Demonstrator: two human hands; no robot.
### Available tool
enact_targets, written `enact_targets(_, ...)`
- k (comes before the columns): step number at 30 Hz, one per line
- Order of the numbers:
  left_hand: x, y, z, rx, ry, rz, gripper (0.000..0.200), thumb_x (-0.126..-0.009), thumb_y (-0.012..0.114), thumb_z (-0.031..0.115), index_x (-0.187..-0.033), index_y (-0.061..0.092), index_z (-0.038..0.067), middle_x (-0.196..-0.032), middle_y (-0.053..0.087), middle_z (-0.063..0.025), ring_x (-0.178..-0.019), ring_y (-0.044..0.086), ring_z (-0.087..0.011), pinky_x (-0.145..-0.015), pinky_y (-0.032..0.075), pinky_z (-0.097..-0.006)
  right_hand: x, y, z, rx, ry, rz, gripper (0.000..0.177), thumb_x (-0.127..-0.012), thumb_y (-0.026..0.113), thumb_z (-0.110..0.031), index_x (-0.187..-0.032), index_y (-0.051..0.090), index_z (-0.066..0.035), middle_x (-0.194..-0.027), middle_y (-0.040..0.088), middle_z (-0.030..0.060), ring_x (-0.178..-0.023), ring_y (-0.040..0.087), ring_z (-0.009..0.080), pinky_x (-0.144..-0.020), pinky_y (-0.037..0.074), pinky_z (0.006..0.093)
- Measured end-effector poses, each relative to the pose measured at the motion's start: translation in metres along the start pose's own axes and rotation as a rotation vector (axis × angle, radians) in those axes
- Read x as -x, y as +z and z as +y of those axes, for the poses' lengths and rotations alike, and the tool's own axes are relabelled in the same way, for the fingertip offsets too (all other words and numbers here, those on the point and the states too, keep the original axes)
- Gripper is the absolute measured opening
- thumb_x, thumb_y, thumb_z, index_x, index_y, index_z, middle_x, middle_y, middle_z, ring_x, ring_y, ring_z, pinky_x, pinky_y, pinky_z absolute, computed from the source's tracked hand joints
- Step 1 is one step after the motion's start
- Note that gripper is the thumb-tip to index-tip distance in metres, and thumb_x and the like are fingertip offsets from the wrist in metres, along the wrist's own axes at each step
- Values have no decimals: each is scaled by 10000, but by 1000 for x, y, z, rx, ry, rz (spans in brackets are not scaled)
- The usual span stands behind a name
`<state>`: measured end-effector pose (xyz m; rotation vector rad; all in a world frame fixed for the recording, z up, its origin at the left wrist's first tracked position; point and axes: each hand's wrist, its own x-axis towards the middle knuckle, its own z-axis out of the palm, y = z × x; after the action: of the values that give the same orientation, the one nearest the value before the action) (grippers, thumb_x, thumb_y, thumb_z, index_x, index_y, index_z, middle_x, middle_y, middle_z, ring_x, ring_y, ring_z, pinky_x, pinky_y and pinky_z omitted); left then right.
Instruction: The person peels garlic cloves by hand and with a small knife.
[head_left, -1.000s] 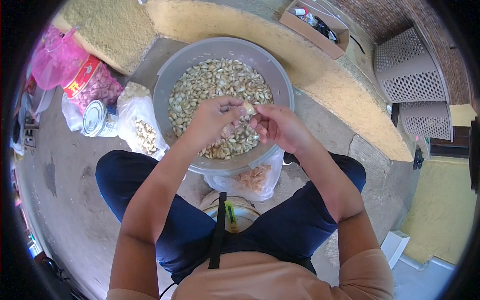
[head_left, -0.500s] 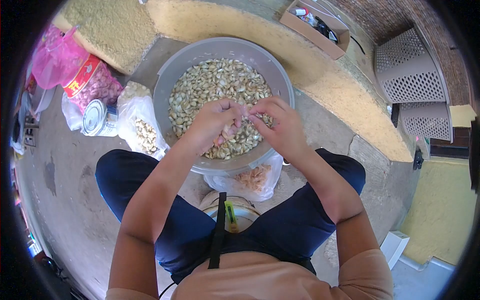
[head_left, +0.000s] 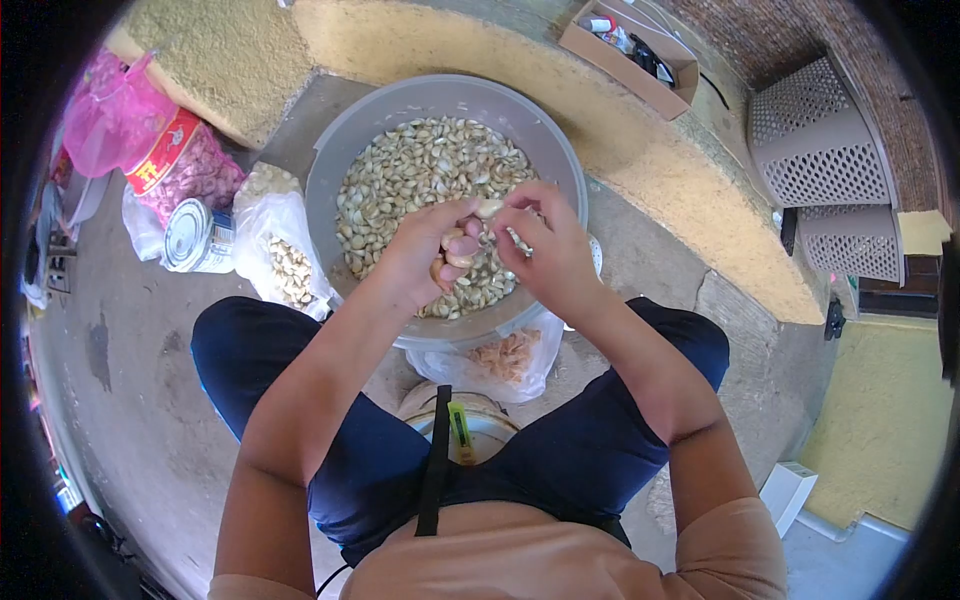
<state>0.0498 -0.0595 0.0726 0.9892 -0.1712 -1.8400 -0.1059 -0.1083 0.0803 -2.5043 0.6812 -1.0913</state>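
My left hand (head_left: 418, 252) is closed around several garlic cloves above a big grey tub (head_left: 330, 215). One pale clove (head_left: 488, 208) sticks out between its thumb and forefinger. Right beside that clove, the curled fingers of my right hand (head_left: 552, 245) are pinched at its side; whether they hold a bit of skin is too small to tell. Below both hands, a mass of garlic cloves (head_left: 430, 165) lies in the tub, apparently in water.
Left of the tub are a plastic bag with peeled cloves (head_left: 290, 272), a can (head_left: 197, 237) and a pink mesh sack (head_left: 195, 175). A bag of peelings (head_left: 507, 358) lies by the tub's near rim. A yellow-green cutter (head_left: 461, 433) rests at the bucket between my knees.
A pale clove now shows at my left fingertips, and more cloves are visible in that palm. My right hand has turned and its fingers have curled in more.
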Motion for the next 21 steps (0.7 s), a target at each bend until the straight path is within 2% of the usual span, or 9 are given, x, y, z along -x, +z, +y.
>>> enact_targets(4,2,-1,2,78,8,-41,173,-819,526,180,-716,492,45,-534,417,18,-390,357,-33,-276,244,-162,1,-2,6,-185,235,51,136,-693,596,-12,-814,538,-30,-828,511,86,-733,534,198,-629,443,285)
enact_targets(7,1,-2,1,42,31,-53,161,-829,515,185,-895,496,39,-630,460,22,-418,370,-3,-275,264,-131,4,3,11,-522,541,23,113,-737,591,-42,-829,530,-16,-783,534,69,-683,527,136,-620,438,257)
enact_targets(8,1,-3,0,24,42,-53,161,-829,518,184,-895,496,39,-633,461,20,-421,375,-7,-276,266,-133,4,4,11,-655,658,12,112,-752,591,-55,-833,527,-11,-767,542,63,-663,522,115,-615,436,249)
enact_targets(11,3,-2,-1,-57,83,-37,158,-828,525,181,-896,497,41,-642,460,15,-430,385,-19,-278,270,-139,-2,-4,2,-807,746,-42,146,-788,590,-135,-811,524,-7,-677,545,45,-607,500,82,-576,424,239)
enact_targets(14,7,4,0,-189,133,-1,149,-828,526,173,-887,505,37,-641,459,10,-441,394,-30,-286,275,-149,0,-6,8,-447,679,-321,200,-815,566,-209,-790,526,-14,-620,523,30,-579,488,76,-536,410,239)
enact_targets(17,7,6,0,-307,150,2,144,-825,524,161,-871,516,25,-624,462,11,-447,407,-36,-301,283,-160,5,-5,12,-393,617,-408,257,-836,531,-267,-768,524,-19,-579,510,19,-556,483,78,-513,394,237)
enact_targets(19,6,5,0,-362,159,2,160,-823,530,170,-885,517,23,-624,465,14,-450,407,-34,-305,280,-163,2,-10,10,-538,702,-461,244,-840,517,-258,-772,533,-24,-592,523,19,-539,485,80,-495,395,233)
enact_targets(21,8,5,2,-472,182,35,164,-814,543,159,-895,532,16,-641,501,0,-471,446,-46,-336,324,-181,-1,-14,10,-658,809,-526,221,-852,497,-234,-789,538,-26,-608,525,12,-525,478,70,-470,385,215)
